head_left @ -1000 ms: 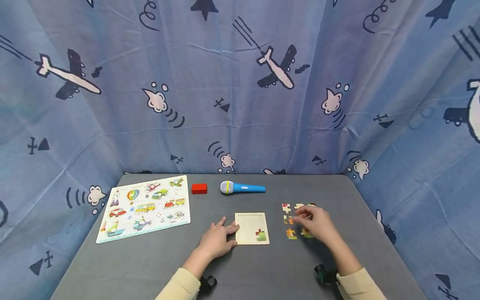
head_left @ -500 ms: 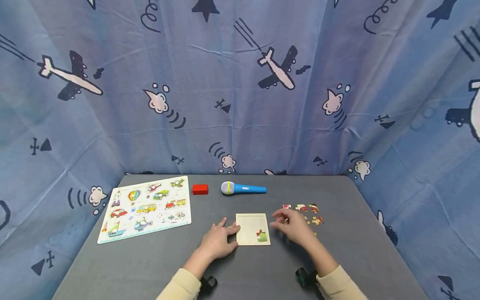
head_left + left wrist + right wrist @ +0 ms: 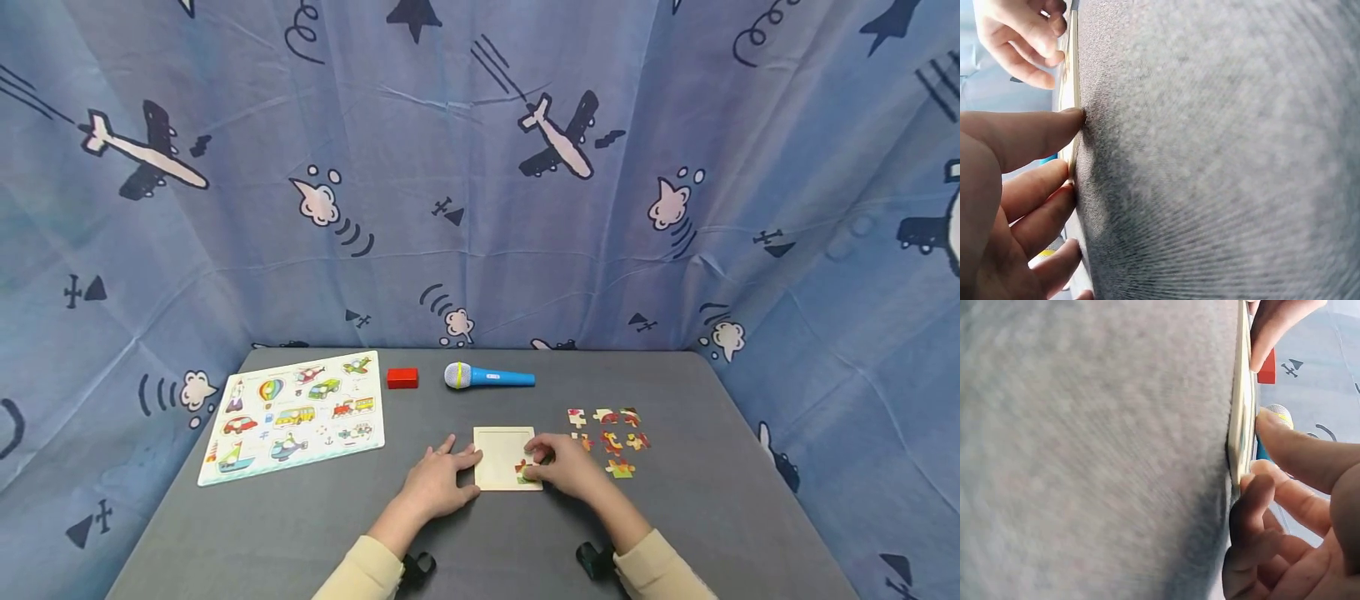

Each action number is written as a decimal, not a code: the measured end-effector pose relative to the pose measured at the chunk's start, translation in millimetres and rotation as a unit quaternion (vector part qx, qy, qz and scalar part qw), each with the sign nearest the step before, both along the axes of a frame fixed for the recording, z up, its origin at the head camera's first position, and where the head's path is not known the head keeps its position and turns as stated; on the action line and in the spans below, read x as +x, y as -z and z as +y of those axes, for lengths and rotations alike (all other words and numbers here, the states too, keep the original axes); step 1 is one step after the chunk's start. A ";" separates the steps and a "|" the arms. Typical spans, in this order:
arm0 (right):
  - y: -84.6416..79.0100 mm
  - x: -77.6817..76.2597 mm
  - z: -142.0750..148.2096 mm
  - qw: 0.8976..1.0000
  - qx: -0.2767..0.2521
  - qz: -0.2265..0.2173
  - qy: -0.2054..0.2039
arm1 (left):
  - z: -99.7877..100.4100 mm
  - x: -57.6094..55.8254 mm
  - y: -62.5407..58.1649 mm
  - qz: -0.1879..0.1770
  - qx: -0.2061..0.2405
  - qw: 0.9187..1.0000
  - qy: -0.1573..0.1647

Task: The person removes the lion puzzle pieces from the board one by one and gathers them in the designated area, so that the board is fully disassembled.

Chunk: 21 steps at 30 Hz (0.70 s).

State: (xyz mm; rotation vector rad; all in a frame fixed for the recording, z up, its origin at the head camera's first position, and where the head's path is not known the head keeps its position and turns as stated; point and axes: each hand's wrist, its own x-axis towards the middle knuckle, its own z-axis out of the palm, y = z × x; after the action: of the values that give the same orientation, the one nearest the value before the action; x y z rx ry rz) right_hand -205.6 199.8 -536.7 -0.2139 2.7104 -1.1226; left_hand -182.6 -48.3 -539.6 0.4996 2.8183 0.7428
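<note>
A square, pale wooden puzzle tray (image 3: 495,460) lies flat near the middle of the table. In its lower right corner sits a green and red jigsaw piece (image 3: 521,469), partly covered by my right thumb. My left hand (image 3: 437,485) rests at the tray's left edge, fingers spread and thumb by the near corner. Over the tray's right side, my right hand (image 3: 567,467) pinches a small jigsaw piece just above the corner one; its fingers hide most of it. In the right wrist view the thumb (image 3: 1279,434) reaches onto the tray's surface.
Several loose jigsaw pieces (image 3: 611,442) lie in rows to the right of the tray. Behind it are a blue toy microphone (image 3: 495,377) and a red block (image 3: 402,378). A large picture board of vehicles (image 3: 296,417) lies at the left. A printed curtain (image 3: 465,167) hangs behind.
My right hand has come left from the loose pieces to the tray's right side, bringing one piece from the row's near left corner. The left hand has stayed at the tray's edge.
</note>
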 end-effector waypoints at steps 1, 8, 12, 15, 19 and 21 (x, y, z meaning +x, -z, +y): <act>1.4 -0.1 -0.3 1.000 0.002 -0.001 -0.002 | 0.4 0.0 -0.6 -0.001 -0.001 1.000 -0.001; 1.3 0.7 -3.1 1.000 0.026 -0.008 -0.009 | 1.3 0.5 -2.3 -0.001 -0.001 1.000 -0.005; 1.1 1.0 -3.9 0.999 0.048 0.000 -0.006 | 1.2 1.0 -2.4 0.002 -0.001 1.000 0.000; 0.5 1.9 -4.7 0.999 0.040 0.006 -0.003 | 1.3 0.9 -1.7 0.001 -0.003 1.000 0.001; -1.5 3.2 -5.5 1.000 0.009 0.000 -0.001 | 1.2 0.7 -0.6 0.003 -0.004 1.000 0.003; -1.9 3.6 -4.8 1.000 -0.004 -0.002 -0.006 | 1.2 0.6 -0.1 0.003 -0.004 1.000 0.003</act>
State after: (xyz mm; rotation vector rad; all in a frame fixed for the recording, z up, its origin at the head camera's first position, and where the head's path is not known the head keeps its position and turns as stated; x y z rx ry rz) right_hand -202.0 195.0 -534.8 -0.2277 2.6981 -1.1311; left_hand -182.0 -47.1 -539.5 0.5092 2.8238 0.7302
